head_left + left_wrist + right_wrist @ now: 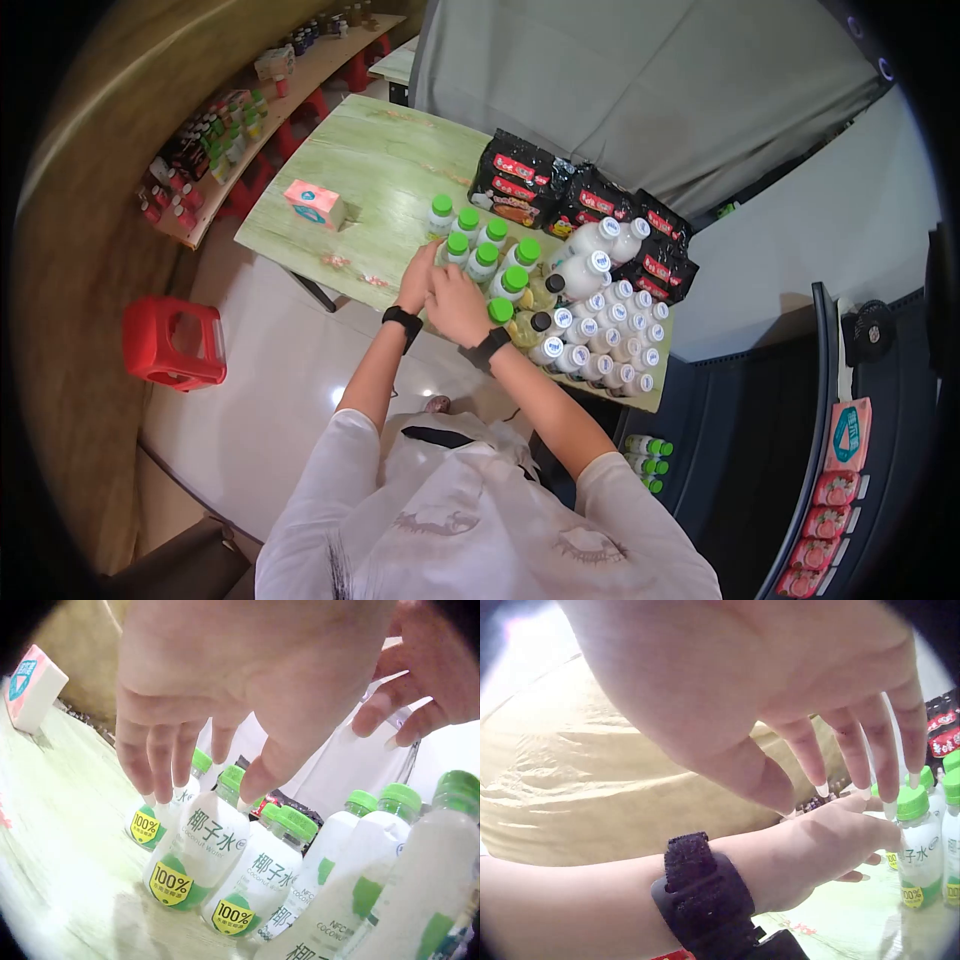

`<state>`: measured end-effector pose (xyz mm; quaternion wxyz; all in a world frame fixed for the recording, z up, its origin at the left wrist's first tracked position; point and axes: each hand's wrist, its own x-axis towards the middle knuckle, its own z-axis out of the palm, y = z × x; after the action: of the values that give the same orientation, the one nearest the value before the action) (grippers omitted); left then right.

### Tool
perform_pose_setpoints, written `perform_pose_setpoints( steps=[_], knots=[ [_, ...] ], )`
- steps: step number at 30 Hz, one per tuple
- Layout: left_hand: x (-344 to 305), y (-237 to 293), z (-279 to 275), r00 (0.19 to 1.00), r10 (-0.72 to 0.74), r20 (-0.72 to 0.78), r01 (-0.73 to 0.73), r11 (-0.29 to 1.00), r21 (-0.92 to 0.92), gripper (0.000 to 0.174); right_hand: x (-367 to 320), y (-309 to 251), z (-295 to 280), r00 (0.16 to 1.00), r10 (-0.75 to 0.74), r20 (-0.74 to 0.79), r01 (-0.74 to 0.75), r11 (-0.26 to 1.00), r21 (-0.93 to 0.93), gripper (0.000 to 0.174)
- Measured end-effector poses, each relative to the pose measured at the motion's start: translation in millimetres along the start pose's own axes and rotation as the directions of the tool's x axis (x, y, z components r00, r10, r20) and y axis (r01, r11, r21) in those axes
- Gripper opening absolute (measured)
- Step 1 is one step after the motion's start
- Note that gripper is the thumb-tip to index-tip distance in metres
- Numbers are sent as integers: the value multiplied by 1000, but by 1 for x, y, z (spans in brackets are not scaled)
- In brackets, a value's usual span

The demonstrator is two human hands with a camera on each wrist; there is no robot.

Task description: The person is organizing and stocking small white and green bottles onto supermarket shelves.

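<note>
A: Ok what step are we looking at? Start big pls.

B: Biggest thing is the counter (390, 150). Black packs (515, 180) sit along its far edge, and white-capped bottles (611, 339) crowd the near right corner. The green-capped bottles (482, 258) stand upright around the middle, running down to the near edge. My read: the step in hand is sorting out that green lot, probably the placing of single bottles. Can't swear to it.

A: And the next move?

B: Imo it calls for either a clean grip on one bottle or lifting away without bumping the neighbours. They're packed pretty tight, so a careless knuckle could tip one.

A: What are the hands doing?

B: Both over the left side of that group, well in from the counter's left edge. The left hand (417, 277) is loosely open, fingers (161, 761) pointing down by the nearest bottle (196, 855). Can't tell if they touch it. The right hand (459, 305) is just beside, also relaxed with fingers apart, no hold on anything that I can see.

A: Smallest detail?

B: That bottle's green cap (233, 778). It's on, and nobody's pinching it afaict.
</note>
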<state>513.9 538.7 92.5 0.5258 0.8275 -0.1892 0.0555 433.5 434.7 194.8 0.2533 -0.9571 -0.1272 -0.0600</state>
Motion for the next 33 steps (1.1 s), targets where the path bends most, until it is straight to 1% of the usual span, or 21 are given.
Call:
perform_pose_setpoints(
  steps=[2,3,5,6,8,9,11,13,15,17,18,21,23,26,27,30,33],
  knots=[
    [9,-4,8,999,-22,36,22,1000,-7,55,14,7,8,996,83,43,-80,995,-63,33],
    [12,-12,13,1000,6,27,-5,1000,-22,55,22,12,14,995,104,9,-103,993,-51,35],
    [16,-30,24,998,58,14,-57,997,-53,54,40,29,32,990,142,-4,-142,988,-56,36],
    [18,-31,25,997,61,42,-61,998,-10,49,49,31,31,987,162,-11,-163,985,-58,38],
    [24,-35,28,993,66,93,-73,994,75,41,61,35,29,973,222,65,-212,968,-131,38],
    [28,-40,31,989,78,129,-98,983,154,40,68,37,28,963,250,100,-231,958,-169,38],
    [34,-51,36,976,89,199,-148,939,309,37,77,41,27,955,283,94,-261,946,-191,36],
    [41,-95,64,995,-12,103,-2,991,131,40,82,48,32,943,311,117,-283,937,-205,35],
    [39,-100,66,997,-67,49,62,994,94,41,87,54,39,927,334,171,-296,931,-214,34],
    [24,-64,50,998,-58,29,51,975,214,43,87,50,41,916,361,176,-316,918,-241,32],
    [19,-55,44,997,-76,28,69,980,184,43,86,47,42,909,378,177,-329,910,-253,32],
    [8,-35,30,994,-107,33,103,989,104,43,80,42,48,919,338,205,-262,909,-326,29],
    [-2,-26,18,993,-106,46,103,993,63,43,73,35,46,932,277,232,-201,931,-304,28],
    [-26,-22,8,998,-7,-56,11,997,73,45,64,20,40,945,195,263,-124,957,-263,26],
    [-33,-13,0,993,-116,-28,118,990,81,47,60,15,39,947,169,274,-102,965,-243,25],
    [-59,-2,-15,978,-194,-81,201,976,82,50,47,4,43,958,71,279,-30,989,-147,22],
    [-80,23,-32,980,-144,-138,142,990,-18,52,26,-25,21,944,54,327,-26,996,-87,23]
  ],
)
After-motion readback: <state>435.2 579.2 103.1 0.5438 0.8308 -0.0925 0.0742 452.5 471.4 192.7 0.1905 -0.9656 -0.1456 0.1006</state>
